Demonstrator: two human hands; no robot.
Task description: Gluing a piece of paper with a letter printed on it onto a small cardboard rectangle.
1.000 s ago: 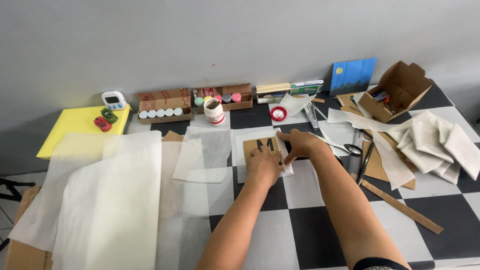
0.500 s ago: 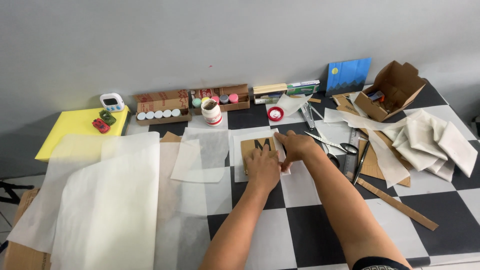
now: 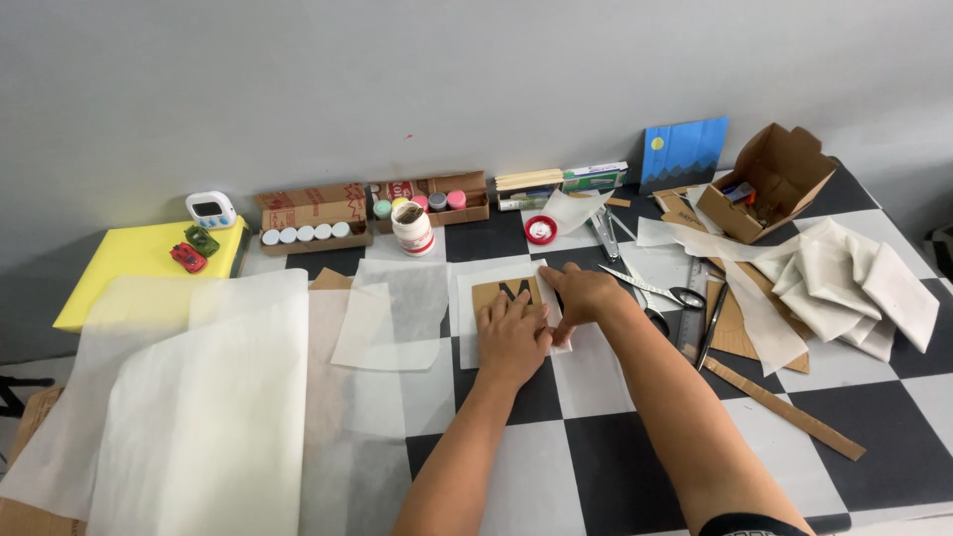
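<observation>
Both hands pressing a cardboard square at the centre of the checkered bench [image 3: 596, 467].

Thin white tissue sheet [image 3: 501, 318] lies beneath the brown cardboard square [image 3: 504, 294]; my left hand [image 3: 513, 337] rests flat, fingers together, on it, my right hand [image 3: 584, 294] flat at its right edge.

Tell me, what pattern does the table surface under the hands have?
Black and white checks on the table surface, clearest in the head view.
</observation>
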